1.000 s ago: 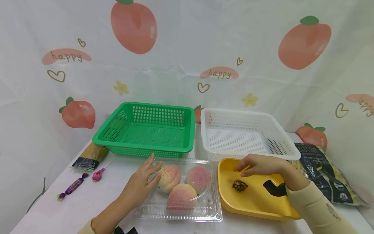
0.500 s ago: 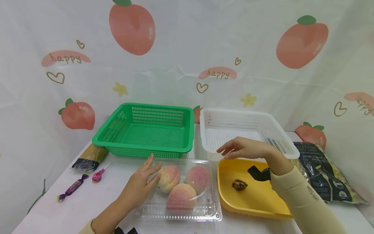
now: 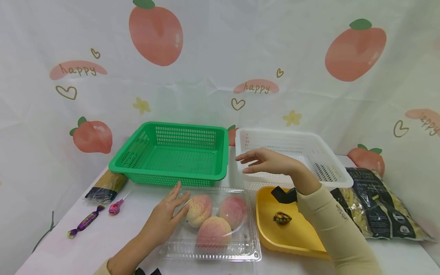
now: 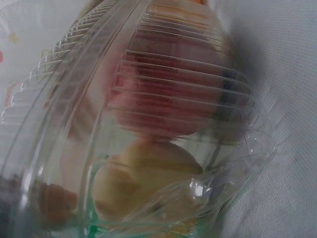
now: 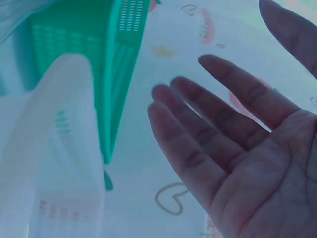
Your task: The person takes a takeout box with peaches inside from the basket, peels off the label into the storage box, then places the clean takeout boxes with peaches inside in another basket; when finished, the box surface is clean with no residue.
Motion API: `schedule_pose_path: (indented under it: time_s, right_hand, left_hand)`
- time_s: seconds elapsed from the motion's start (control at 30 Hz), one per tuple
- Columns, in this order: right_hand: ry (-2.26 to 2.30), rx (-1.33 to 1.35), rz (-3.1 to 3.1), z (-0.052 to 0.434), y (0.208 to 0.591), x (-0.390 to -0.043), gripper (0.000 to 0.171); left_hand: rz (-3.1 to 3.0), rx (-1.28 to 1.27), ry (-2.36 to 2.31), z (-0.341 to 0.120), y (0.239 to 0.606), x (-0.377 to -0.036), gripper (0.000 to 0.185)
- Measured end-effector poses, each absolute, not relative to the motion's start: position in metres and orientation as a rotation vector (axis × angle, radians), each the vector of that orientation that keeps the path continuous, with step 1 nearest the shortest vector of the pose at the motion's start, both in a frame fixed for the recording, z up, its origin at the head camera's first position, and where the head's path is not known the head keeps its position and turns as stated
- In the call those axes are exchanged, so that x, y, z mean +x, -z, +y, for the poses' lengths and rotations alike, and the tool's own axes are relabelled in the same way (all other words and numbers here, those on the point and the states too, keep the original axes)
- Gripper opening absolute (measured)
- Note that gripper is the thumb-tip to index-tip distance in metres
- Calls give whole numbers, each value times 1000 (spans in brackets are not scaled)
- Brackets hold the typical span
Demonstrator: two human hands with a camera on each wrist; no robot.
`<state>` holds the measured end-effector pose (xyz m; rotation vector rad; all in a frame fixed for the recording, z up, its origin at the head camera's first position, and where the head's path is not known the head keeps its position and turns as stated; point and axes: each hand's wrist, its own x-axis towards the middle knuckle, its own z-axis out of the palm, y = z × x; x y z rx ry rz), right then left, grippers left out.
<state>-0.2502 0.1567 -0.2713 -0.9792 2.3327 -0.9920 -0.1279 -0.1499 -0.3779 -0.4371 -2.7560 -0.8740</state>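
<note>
My left hand (image 3: 166,215) rests with spread fingers on the left side of a clear plastic clamshell box (image 3: 237,248). Inside the box show three peaches (image 3: 214,231); the left wrist view sees a peach (image 4: 163,89) through the ribbed plastic wall. My right hand (image 3: 266,160) hovers at the front of the white basket (image 3: 326,152), fingers extended to the left and holding nothing. In the right wrist view the palm and slightly bent fingers (image 5: 198,119) face the camera, beside the green basket (image 5: 106,74). Below the right forearm lies a yellow tray (image 3: 271,238) with a small dark-wrapped item (image 3: 282,218) in it.
Behind the box stands the green basket (image 3: 168,177). On the left lie a purple-wrapped candy (image 3: 86,221), a pink lollipop (image 3: 115,207) and a packet of long yellow sticks (image 3: 106,186). A black pasta bag (image 3: 381,206) lies at the right. A printed cloth (image 3: 206,57) hangs behind.
My right hand has risen from over the yellow tray and moved left to the front of the white basket. The left hand stays on the clear box.
</note>
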Motion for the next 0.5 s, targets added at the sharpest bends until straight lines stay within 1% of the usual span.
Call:
schedule_pose_path:
  time_s: [0.5]
  right_hand:
    - [1180, -1023, 2320, 107, 254, -279, 47]
  left_hand:
    - [-2765, -433, 901, -151, 378, -129, 43]
